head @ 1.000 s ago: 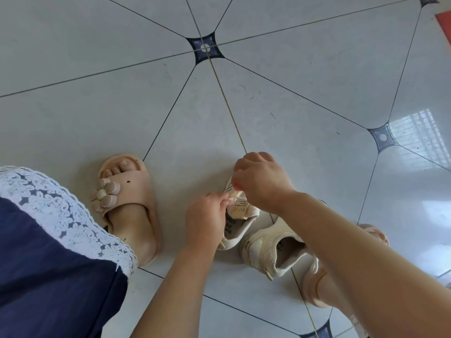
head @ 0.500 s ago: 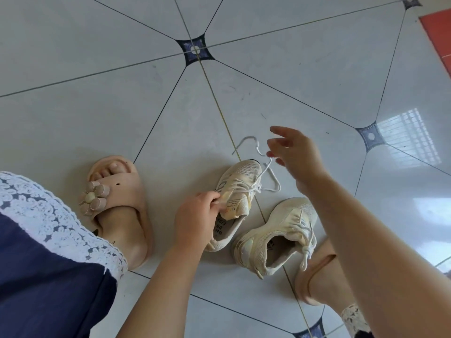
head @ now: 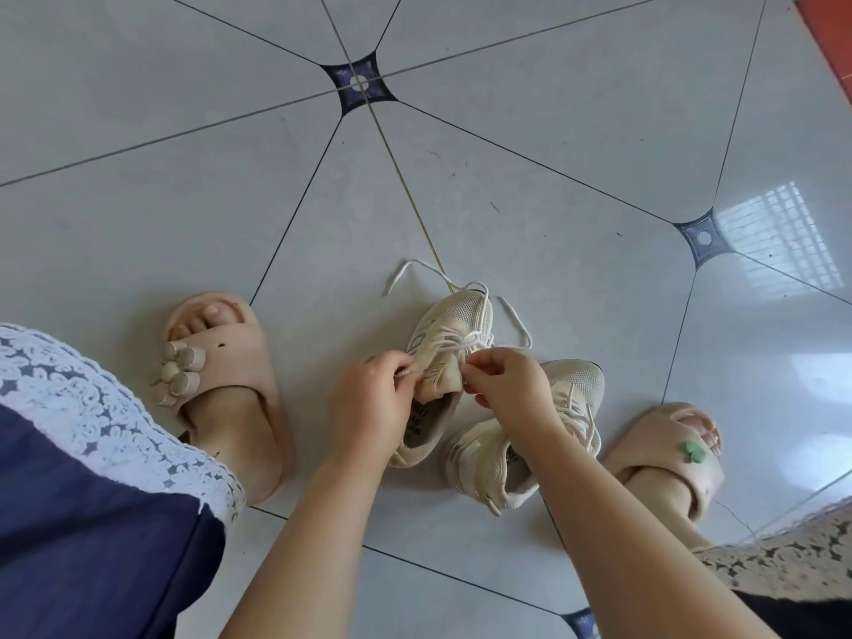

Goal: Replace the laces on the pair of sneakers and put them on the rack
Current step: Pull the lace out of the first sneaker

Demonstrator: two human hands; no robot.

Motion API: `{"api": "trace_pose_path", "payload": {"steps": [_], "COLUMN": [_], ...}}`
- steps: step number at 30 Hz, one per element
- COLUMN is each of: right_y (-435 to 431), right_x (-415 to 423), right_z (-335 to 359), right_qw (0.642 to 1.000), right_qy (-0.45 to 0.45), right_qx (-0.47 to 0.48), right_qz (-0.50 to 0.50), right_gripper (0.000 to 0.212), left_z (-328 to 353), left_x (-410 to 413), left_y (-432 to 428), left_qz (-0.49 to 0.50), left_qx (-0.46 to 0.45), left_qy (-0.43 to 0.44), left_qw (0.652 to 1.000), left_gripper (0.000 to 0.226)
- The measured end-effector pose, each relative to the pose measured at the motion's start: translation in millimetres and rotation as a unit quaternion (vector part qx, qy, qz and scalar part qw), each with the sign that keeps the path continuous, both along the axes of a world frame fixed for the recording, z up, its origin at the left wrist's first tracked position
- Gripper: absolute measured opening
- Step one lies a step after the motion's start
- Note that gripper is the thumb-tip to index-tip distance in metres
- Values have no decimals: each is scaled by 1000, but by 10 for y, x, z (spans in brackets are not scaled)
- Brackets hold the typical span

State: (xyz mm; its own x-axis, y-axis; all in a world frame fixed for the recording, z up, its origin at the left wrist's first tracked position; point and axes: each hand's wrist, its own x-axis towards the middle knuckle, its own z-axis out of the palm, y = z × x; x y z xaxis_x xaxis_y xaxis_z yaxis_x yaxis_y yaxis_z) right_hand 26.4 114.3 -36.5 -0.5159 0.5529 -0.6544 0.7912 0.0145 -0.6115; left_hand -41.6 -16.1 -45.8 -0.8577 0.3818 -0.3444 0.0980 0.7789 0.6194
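Observation:
Two small cream sneakers stand on the tiled floor between my feet. The left sneaker (head: pixel 454 325) points away from me, and its white lace (head: pixel 415 266) trails loose over the toe onto the floor on both sides. My left hand (head: pixel 373 398) pinches the lace at the left edge of that sneaker's tongue. My right hand (head: pixel 507 385) pinches the tongue or lace at its right edge. The right sneaker (head: pixel 502 458) lies beside it, partly under my right wrist, with its lace still threaded.
My feet in beige slides flank the sneakers, the left slide (head: pixel 221 375) with a flower charm and the right slide (head: pixel 668 449) with a green charm. Navy, lace-trimmed fabric (head: pixel 83 477) covers my knees. A red strip (head: pixel 830 43) shows at the far right. No rack is in view.
My right hand drew the lace outward, let it drop over the toe, then came back down to the tongue. The left hand stayed on the sneaker.

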Motion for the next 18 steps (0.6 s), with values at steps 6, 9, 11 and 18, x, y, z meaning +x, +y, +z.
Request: {"api": "trace_pose_path", "payload": {"steps": [6, 9, 11, 18], "right_y": [167, 319, 501, 412], "right_x": [-92, -161, -206, -155], "right_z": [8, 97, 176, 113], "right_qw": [981, 973, 961, 926], "right_qy": [37, 34, 12, 146], "right_qx": [-126, -210, -275, -309], "right_qz": [-143, -85, -25, -161], "right_gripper": [25, 28, 24, 24], "left_z": [10, 17, 15, 61], "left_x": [-11, -36, -40, -13], "left_y": [-4, -26, -59, 7], "left_qz": [19, 37, 47, 69], "left_qx": [2, 1, 5, -2], "left_qy": [18, 16, 14, 22], "left_qw": [1000, 999, 999, 997], "left_gripper": [13, 12, 12, 13]}}
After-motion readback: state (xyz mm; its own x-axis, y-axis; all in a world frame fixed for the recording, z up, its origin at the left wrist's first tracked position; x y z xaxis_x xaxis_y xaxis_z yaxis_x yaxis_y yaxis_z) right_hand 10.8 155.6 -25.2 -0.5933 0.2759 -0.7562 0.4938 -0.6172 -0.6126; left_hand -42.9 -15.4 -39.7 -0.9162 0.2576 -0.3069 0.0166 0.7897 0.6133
